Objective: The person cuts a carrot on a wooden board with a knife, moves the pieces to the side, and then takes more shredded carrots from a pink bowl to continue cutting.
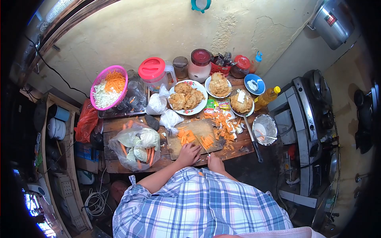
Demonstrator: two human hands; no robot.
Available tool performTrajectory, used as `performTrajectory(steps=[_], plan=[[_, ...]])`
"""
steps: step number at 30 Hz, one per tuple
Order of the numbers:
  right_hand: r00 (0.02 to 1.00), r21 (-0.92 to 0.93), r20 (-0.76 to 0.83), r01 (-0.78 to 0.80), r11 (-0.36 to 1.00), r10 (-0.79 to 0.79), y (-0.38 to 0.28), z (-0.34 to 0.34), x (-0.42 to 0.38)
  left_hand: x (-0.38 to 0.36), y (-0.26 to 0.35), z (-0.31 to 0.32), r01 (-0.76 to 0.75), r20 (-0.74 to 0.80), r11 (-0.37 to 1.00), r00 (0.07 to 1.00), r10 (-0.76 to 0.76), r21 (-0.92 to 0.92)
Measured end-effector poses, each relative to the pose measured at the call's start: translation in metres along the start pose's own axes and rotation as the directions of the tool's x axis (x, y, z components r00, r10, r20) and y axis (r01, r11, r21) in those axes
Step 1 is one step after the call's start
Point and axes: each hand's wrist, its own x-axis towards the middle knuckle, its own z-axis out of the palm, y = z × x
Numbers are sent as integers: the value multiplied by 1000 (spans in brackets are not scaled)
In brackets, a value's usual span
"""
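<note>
Right hand: closed around the handle of a knife (203, 145), the hand (215, 162) low at the near edge of the bench (119, 125), just in front of the cutting board.
Left hand: apart from the other, palm down with fingers bent, the hand (189, 154) at the board's near edge; I can't tell whether the fingertips pin anything.
Carrot strips: thin, straight and bright orange, the strips (206, 141) lie beside the blade, just beyond the hands.
Carrot pieces: broader and flatter, the pieces (185, 136) sit beyond the left hand.
Cutting board: worn wood, the board (174, 147) lies flat under both orange heaps.
Peelings: curled, ragged scraps (225, 127) strewn to the right of the board.
Clear bag: thin, crinkled plastic (115, 147) to the left, round pale cabbage (139, 154) and smooth whole carrots (150, 155) inside.
Steel bowl: round and shiny, the bowl (273, 123) right of the peelings, with pale batter (260, 129) in it.
Flowered plate: glossy white, the plate (192, 112) beyond the board, bearing rough golden fritters (186, 97).
Pink basket: round plastic, the basket (126, 85) at far left, holding fine orange shreds (115, 81) beside whitish ones.
Wall: yellowish plaster (151, 31), cracked and flaking.
</note>
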Motion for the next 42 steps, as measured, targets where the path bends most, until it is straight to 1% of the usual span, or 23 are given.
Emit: performTrajectory(steps=[7,13,18,22,24,28,30,31,33,34,36,37,39,40,42], plan=[[999,49,-28,25,998,-24,-3,-2,-3,0,1,0,-21,-41,1000,999,21,12],[1000,13,-11,17,1000,-17,-8,-4,0,1,1,0,-17,-50,1000,999,17,-1],[997,-53,-15,72,996,-73,-7,1,8,0,2,-1,8,-21,1000,1000,-8,5],[999,-21,-26,38,999,-39,-2,-6,0,0,0,0,-11,-13,1000,1000,11,16],[995,-3,-80,60,998,-60,3,-11,-2,3,4,-6,-51,33,995,998,49,80],[987,-8,-145,64,998,-65,0,-31,-12,5,-4,-1,-65,63,995,996,61,70],[970,-22,-230,79,997,-82,0,-40,-20,1,-17,13,67,-36,996,997,-69,-62],[969,-19,-234,75,997,-77,4,-40,-21,6,-14,8,61,-34,996,997,-63,-62],[937,-31,-321,134,991,-137,15,-39,-22,20,0,-11,44,-36,998,998,-46,-44],[936,-29,-325,130,991,-133,16,-42,-24,23,4,-13,38,-35,998,999,-39,-45],[898,-68,-391,190,979,-202,18,-49,-30,30,9,-15,-17,22,998,1000,15,68],[896,-67,-398,185,981,-196,21,-51,-32,32,8,-12,-25,23,998,999,24,66],[895,-69,-409,164,984,-177,25,-55,-39,32,4,-8,85,69,994,994,-90,73],[895,-68,-412,160,985,-173,26,-58,-43,32,1,-8,80,71,994,994,-85,72],[922,42,-385,70,997,-48,26,-64,-49,32,-7,-11,134,10,987,991,-135,91]])
